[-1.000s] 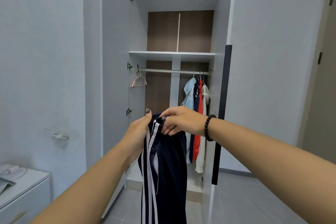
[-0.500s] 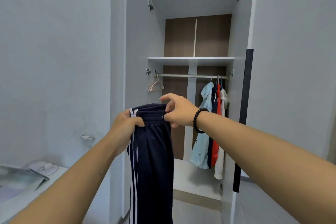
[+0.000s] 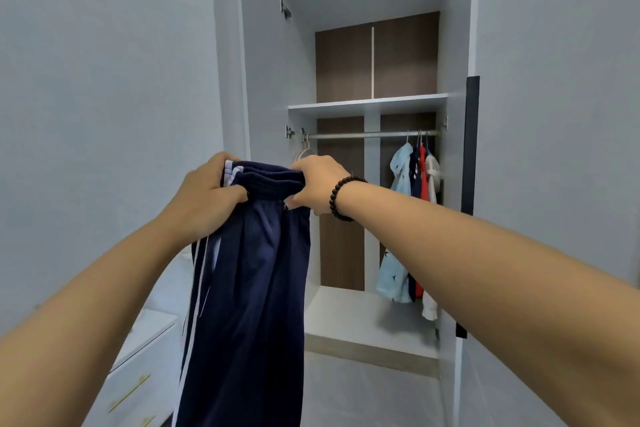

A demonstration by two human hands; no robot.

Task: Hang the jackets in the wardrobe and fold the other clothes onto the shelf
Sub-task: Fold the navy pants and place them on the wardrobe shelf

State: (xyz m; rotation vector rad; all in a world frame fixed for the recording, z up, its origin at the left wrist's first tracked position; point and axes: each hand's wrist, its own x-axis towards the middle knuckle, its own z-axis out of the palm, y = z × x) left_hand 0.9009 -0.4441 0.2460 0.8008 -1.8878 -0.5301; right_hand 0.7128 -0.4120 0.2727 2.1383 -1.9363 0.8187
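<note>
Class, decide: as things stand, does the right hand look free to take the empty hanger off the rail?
Probably not yet: the right hand grips the trousers waistband with the left hand. The hanger hangs just behind, unobstructed.

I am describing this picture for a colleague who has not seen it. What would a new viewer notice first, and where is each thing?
First, the navy track pants with white side stripes, held up by the waistband at centre frame between the left hand and the right hand. Behind them stands the open wardrobe, with a few garments hanging at the right end of its rail. The shelf above the rail looks bare.
</note>
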